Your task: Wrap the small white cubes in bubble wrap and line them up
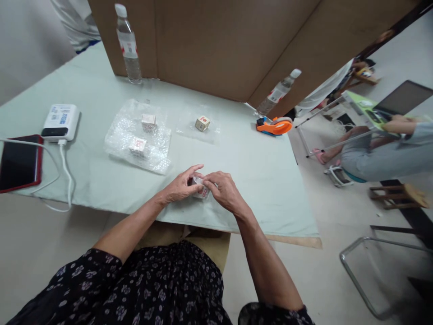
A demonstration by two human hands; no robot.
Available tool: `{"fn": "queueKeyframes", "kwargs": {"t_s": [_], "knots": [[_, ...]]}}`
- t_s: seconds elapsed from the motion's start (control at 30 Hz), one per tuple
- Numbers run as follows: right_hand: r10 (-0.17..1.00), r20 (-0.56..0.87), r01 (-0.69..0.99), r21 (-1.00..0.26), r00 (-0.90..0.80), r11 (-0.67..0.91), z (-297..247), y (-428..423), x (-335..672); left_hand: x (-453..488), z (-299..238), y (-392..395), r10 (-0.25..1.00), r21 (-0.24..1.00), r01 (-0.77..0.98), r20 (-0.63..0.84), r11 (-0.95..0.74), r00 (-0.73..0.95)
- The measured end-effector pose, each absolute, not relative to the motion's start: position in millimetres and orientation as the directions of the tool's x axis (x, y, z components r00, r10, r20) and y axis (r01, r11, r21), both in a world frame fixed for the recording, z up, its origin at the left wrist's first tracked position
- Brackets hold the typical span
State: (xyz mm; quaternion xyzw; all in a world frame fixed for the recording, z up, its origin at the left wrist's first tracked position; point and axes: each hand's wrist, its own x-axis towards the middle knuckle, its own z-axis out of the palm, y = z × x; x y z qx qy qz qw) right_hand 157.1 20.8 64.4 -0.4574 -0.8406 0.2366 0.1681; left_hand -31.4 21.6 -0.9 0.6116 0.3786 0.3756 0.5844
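Note:
Both my hands meet near the table's front edge over a small box wrapped in clear bubble wrap [202, 188]. My left hand [182, 185] curls its fingers on the box's left side. My right hand [225, 192] grips it from the right with bent fingers. Farther back, two small boxes [148, 122] [138, 145] lie on a sheet of bubble wrap [158, 155]. A third small box [202, 123] rests on a clear sheet to the right of them.
An orange tape dispenser [274, 126] lies at the table's right edge. Two water bottles [128, 45] [278, 92] stand by a cardboard wall [216, 45]. A power bank [61, 121] and a phone [18, 162] lie at the left. Another person sits at the right [382, 153].

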Motion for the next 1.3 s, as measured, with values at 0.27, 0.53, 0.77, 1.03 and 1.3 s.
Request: {"fn": "queueKeyframes", "kwargs": {"t_s": [0.27,0.53,0.77,1.03,1.3], "knots": [[0.905,0.179,0.612,-0.684,-0.386,0.396,51,-1,185,-32,3,21,0.895,1.000,-0.018,0.006,0.003,0.446],[0.900,0.091,0.639,-0.675,-0.425,0.370,26,10,177,-29,1,20,0.916,0.994,-0.083,-0.032,0.071,0.400],[0.916,0.023,0.535,-0.806,-0.400,0.254,28,19,180,-18,5,17,0.958,0.999,0.026,-0.036,0.030,0.286],[0.936,-0.105,0.420,-0.906,-0.335,0.048,47,53,223,1,18,35,0.956,0.990,0.143,-0.045,0.003,0.291],[0.983,-0.182,0.411,-0.898,-0.022,-0.157,53,125,295,25,-4,61,0.942,0.828,0.468,0.199,-0.309,0.269]]}}
